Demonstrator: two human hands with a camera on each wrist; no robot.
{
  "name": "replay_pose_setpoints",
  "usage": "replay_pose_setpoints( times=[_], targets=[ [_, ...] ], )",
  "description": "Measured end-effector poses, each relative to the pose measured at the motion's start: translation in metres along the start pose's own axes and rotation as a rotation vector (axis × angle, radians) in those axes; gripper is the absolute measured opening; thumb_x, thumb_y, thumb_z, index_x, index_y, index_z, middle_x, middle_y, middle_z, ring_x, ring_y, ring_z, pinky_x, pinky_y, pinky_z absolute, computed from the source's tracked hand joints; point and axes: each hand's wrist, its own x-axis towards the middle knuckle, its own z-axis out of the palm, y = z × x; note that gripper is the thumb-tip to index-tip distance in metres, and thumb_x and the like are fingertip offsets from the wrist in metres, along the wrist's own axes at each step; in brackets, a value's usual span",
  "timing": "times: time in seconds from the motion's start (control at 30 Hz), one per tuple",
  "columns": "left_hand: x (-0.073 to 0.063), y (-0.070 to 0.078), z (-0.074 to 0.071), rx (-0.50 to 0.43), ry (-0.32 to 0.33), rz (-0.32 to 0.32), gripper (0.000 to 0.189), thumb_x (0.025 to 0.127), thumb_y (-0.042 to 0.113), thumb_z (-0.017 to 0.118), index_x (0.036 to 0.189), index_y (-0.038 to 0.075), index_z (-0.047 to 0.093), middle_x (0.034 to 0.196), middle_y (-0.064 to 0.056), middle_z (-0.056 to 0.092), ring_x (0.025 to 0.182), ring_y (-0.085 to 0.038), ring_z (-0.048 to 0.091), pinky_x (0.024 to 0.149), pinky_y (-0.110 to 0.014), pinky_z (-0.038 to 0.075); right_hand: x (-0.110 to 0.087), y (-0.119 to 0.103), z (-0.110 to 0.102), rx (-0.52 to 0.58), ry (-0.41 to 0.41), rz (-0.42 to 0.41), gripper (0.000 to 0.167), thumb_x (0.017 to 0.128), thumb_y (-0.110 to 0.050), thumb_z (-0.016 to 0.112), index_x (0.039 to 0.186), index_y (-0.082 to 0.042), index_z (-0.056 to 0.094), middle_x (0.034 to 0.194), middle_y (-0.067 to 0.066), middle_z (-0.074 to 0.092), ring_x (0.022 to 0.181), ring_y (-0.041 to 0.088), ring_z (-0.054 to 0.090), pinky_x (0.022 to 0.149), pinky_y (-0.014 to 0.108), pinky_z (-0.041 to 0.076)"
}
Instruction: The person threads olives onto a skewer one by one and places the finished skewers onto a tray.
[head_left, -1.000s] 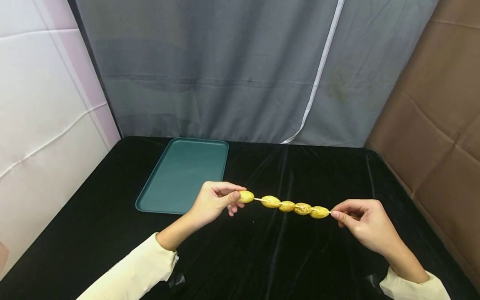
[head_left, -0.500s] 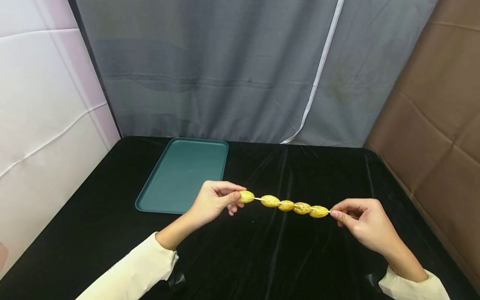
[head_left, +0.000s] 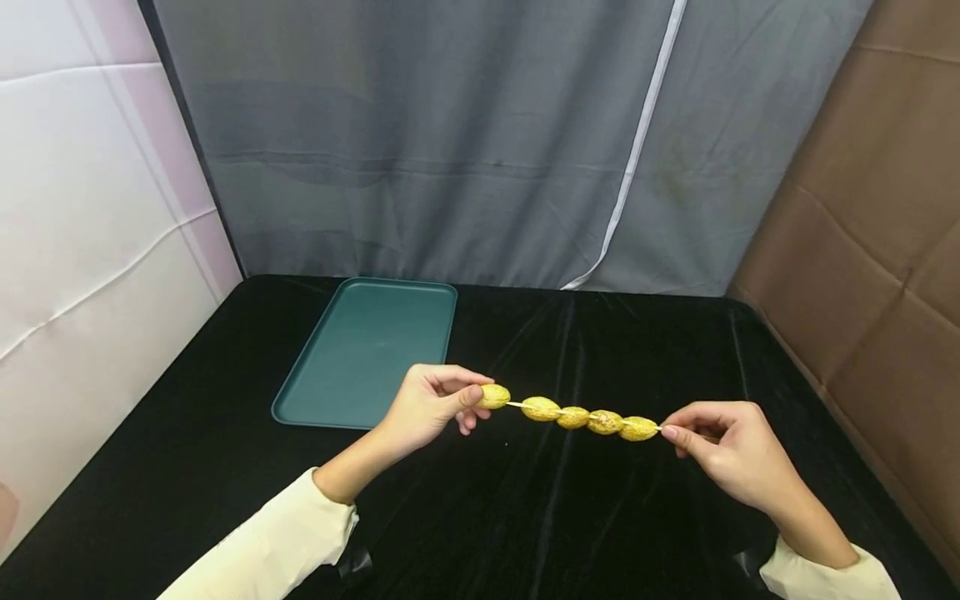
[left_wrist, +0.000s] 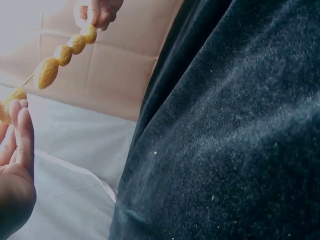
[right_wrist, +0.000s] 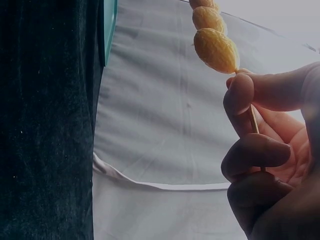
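A thin wooden skewer (right_wrist: 254,120) runs through several wrinkled yellow ovals (head_left: 605,422) that look like small fruits or potatoes, held up in the air between both hands. My left hand (head_left: 427,410) pinches the outermost yellow oval (head_left: 496,397) at the left end between thumb and fingers. A short stretch of bare stick separates that oval from the others, which sit close in a row. On the other side, my right hand (head_left: 731,442) pinches the skewer just past the last oval; in the right wrist view its lower end passes behind the curled fingers.
A green tray (head_left: 375,350) lies on the black cloth-covered table (head_left: 465,517) at the back left, beyond my left hand. Grey curtain (head_left: 450,142) stands behind the table, a white cloth wall (head_left: 97,208) at the left, and a brown one (head_left: 870,208) at the right.
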Motion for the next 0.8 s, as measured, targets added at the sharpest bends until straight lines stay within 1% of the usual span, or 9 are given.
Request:
replay_pose_setpoints(
  times=[0.2,0.33,0.47,0.63,0.8],
  targets=[
    [-0.0003,-0.0007,-0.0015,-0.006,-0.009,0.008,0.044,0.09,0.023,0.073,0.105,-0.018,0.066,0.077,-0.005,0.074,0.057,-0.01,0.065,0.053,-0.027,0.058,-0.0014,-0.0012,-0.0002,0.004,-0.007,0.011,0.017,0.081,0.005,0.076,0.081,-0.012,0.074,0.06,-0.007,0.06,0.046,0.006,0.047,0.038,0.025,0.035],
    [-0.0007,0.0001,-0.0015,-0.018,-0.02,0.013,0.047,0.09,0.025,0.074,0.105,-0.018,0.065,0.078,-0.002,0.074,0.058,-0.009,0.065,0.054,-0.026,0.058,-0.0013,-0.002,0.0,0.011,-0.009,0.013,0.018,0.081,0.006,0.076,0.08,-0.011,0.074,0.06,-0.007,0.06,0.046,0.005,0.047,0.038,0.025,0.035],
    [-0.0013,0.0007,-0.0018,-0.02,-0.029,0.02,0.049,0.088,0.026,0.075,0.105,-0.019,0.065,0.078,-0.001,0.074,0.058,-0.009,0.064,0.055,-0.026,0.058,-0.0012,-0.0022,0.0001,0.027,-0.018,0.013,0.017,0.081,0.007,0.075,0.08,-0.01,0.073,0.059,-0.007,0.059,0.047,0.006,0.048,0.039,0.025,0.036],
    [-0.0018,0.0013,-0.0023,-0.025,-0.034,0.025,0.048,0.087,0.023,0.077,0.105,-0.02,0.064,0.079,-0.001,0.074,0.06,-0.009,0.064,0.057,-0.025,0.058,-0.0005,-0.0028,-0.0002,0.038,-0.036,0.022,0.016,0.082,0.007,0.074,0.08,-0.009,0.073,0.059,-0.007,0.06,0.048,0.007,0.051,0.039,0.026,0.037],
    [-0.0014,0.0016,-0.0031,-0.02,-0.042,0.025,0.046,0.086,0.02,0.077,0.105,-0.02,0.065,0.08,0.0,0.074,0.061,-0.01,0.064,0.057,-0.025,0.058,0.0003,-0.0023,-0.0016,0.053,-0.05,0.027,0.016,0.083,0.007,0.073,0.08,-0.009,0.073,0.059,-0.006,0.059,0.048,0.006,0.049,0.039,0.026,0.037]
  ],
)
